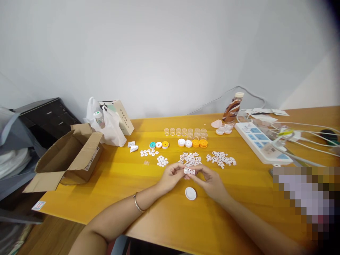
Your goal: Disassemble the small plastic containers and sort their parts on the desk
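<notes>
Between my two hands is a small white plastic part with cut-out openings. My left hand pinches its left end, and my right hand grips the right end with thumb and finger. Just below them a round white disc lies flat on the wooden table. Beyond my fingers is a pile of white openwork plastic pieces, with a second pile to its right. Small white round caps are heaped to the left of my left hand.
Clear cups stand in rows behind coloured round lids. An open cardboard box and a white plastic bag are at left. A brown drink bottle and a power strip with cables are at right.
</notes>
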The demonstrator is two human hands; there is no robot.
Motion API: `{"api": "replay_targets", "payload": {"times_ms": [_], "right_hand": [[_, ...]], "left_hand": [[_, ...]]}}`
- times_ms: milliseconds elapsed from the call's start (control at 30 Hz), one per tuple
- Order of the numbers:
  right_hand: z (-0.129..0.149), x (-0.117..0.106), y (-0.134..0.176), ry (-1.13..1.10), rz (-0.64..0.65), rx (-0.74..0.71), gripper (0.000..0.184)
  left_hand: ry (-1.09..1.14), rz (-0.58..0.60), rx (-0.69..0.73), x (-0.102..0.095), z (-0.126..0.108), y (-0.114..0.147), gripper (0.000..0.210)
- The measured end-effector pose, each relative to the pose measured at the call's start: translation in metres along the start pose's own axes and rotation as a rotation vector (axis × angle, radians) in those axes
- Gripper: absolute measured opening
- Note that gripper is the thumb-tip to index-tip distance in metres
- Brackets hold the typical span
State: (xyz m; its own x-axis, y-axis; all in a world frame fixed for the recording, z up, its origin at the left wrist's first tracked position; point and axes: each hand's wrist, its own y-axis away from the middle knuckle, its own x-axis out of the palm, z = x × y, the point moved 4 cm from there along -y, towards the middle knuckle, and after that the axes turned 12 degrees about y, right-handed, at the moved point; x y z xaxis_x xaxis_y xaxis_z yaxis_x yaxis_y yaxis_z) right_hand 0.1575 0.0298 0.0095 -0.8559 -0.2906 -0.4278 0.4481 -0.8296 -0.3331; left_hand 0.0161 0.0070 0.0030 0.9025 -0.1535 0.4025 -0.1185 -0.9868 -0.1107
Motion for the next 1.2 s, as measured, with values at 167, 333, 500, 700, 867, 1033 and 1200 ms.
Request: {"api": "replay_targets", "payload": {"times_ms": [167, 333, 500, 700, 867, 1033, 1200], "right_hand": [[-0.006, -0.003, -0.003, -0.071, -0.049, 0.058, 0.024], [-0.005, -0.001, -0.004, -0.136, -0.005, 0.09, 0.026], [-0.005, -0.002, -0.003, -0.054, -0.024, 0.034, 0.022], [-0.026, -0.026, -0.011, 0.003, -0.264, 0.157, 0.034], [-0.039, -0.032, -0.023, 0.153, -0.306, 0.197, 0.036], [-0.024, -0.01, -0.031, 0.414, -0.196, -0.052, 0.025], [-0.026, -0.001, -0.034, 0.64, -0.222, -0.111, 0.024]], "left_hand": [[-0.34, 0.117, 0.257, 0.006, -0.016, 0.006, 0.034], [-0.476, 0.109, 0.322, 0.004, -0.018, 0.007, 0.025], [-0.437, 0.0, 0.312, -0.002, -0.018, 0.004, 0.023], [-0.477, -0.141, 0.375, -0.014, -0.022, 0.001, 0.024], [-0.409, -0.196, 0.346, -0.019, -0.018, -0.002, 0.025], [-0.391, -0.191, 0.353, -0.016, -0.02, -0.001, 0.025], [-0.394, -0.152, 0.363, -0.015, -0.019, 0.0, 0.026]]}}
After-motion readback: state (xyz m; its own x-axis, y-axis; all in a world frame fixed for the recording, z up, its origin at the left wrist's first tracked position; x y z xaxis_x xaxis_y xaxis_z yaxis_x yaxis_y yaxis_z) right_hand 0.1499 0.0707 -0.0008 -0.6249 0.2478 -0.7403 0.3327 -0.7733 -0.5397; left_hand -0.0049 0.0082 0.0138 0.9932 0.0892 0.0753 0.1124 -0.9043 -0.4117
